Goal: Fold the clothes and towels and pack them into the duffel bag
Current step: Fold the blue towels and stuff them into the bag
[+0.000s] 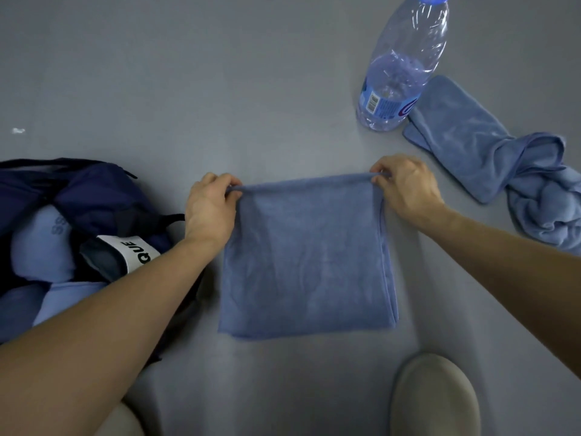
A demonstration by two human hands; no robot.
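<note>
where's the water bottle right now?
Head view, upper right: the water bottle stands on the grey floor beyond the right hand, which pinches the folded towel. Its base is beside the loose blue towel.

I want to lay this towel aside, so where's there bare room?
Widest bare patch: grey surface beyond the held towel, left of the bottle. Crowded: duffel bag on the left, loose towels on the right.
</note>
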